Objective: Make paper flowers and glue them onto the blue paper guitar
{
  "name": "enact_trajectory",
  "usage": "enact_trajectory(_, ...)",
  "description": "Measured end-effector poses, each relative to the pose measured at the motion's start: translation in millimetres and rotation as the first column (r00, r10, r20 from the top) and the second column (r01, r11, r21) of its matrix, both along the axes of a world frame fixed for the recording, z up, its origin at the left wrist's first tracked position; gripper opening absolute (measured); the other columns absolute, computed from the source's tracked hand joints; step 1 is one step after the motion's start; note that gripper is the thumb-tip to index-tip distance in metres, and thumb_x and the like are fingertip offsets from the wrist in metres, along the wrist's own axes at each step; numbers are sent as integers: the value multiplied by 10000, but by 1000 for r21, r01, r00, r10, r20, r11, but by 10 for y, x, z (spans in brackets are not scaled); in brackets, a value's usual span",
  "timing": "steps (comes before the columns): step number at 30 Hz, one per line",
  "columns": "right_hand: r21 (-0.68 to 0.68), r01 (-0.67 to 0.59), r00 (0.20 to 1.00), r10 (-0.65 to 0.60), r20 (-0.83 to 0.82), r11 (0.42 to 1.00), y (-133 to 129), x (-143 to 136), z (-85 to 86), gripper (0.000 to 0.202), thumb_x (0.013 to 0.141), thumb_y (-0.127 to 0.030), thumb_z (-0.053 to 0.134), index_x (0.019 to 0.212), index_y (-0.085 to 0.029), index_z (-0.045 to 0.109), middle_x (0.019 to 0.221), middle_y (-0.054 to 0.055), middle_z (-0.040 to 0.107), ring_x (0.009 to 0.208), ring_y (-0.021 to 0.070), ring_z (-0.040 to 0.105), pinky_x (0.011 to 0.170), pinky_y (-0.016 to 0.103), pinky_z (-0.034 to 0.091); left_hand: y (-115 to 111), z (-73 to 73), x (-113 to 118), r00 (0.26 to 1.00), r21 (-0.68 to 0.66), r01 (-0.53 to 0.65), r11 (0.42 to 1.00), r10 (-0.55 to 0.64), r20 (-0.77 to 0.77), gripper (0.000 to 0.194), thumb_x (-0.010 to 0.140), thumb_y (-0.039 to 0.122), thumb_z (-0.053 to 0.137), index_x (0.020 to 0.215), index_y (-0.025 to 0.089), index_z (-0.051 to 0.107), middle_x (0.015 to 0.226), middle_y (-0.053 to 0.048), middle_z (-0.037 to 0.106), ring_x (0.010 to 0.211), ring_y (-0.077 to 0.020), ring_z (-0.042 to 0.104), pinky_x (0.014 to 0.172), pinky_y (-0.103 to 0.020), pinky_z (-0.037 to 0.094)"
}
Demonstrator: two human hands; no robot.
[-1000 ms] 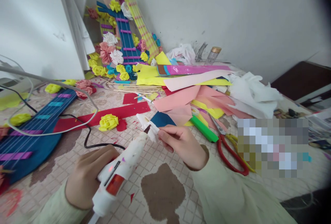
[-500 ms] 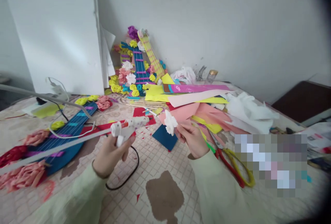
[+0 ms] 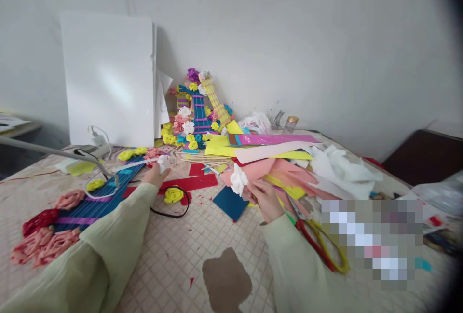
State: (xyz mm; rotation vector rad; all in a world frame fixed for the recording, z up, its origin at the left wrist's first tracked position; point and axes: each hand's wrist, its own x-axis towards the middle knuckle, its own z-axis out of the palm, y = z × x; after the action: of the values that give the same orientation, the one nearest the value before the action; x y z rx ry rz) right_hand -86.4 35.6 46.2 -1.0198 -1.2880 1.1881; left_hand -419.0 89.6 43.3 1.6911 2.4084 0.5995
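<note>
In my right hand (image 3: 265,200) a white crepe-paper flower (image 3: 238,180) is pinched between thumb and fingers, above a dark blue square (image 3: 230,203) on the table. My left hand (image 3: 156,176) reaches out over the blue paper guitar (image 3: 123,185), closed around a white hot glue gun (image 3: 164,161); most of the gun is hidden or seen end-on. Its black cord (image 3: 173,216) loops on the tabletop. A yellow paper flower (image 3: 173,195) lies inside that loop, beside a red paper strip (image 3: 191,183). Pink paper flowers (image 3: 70,199) decorate the guitar's lower end.
Scissors (image 3: 323,243) with red and yellow handles lie right of my right hand. Coloured crepe paper (image 3: 275,170) and white paper (image 3: 340,170) spread across the back right. Decorated guitars (image 3: 200,113) lean on the wall beside a white board (image 3: 108,81). A pale bar (image 3: 54,148) crosses the left.
My left hand has moved forward and away with the glue gun, uncovering the yellow flower. My right hand still holds the white flower in nearly the same place. The view has tilted up.
</note>
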Motion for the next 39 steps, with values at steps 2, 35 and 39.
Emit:
enact_trajectory(2, 5, -12, 1000, 13, -5, 1000, 2, -5, -3, 311, 695, -404, 525, 536, -142, 474, 504, -21, 397, 416, 62, 326, 379, 210, 224, -2, -85, -61, 1000, -42, -6, 999, 5, -24, 377, 723, 373, 440, 912, 49, 477, 861, -239, 591, 831, -369, 554, 647, -398, 397)
enact_trajectory(35, -299, -647, 759, 556, -337, 702, -326, -88, 317, 232, 645, -327, 613, 611, -109, 541, 510, -33, 430, 404, 26, 324, 343, 167, 142, -1306, 373, 1286, 467, 373, 548, 749, -644, 606, 563, 602, 338, 636, 1107, 179, 444, 1110, -98, 518, 1015, -252, 462, 846, -366, 385)
enact_trajectory(39, -314, -659, 752, 601, -270, 683, -342, -106, 293, 258, 656, -363, 595, 608, -117, 533, 467, -51, 408, 374, 20, 296, 347, 178, 144, -1145, 189, 1384, 253, 337, 576, 745, -554, 793, 293, 615, 329, 631, 806, 118, 563, 753, -44, 610, 674, -163, 556, 629, -271, 458)
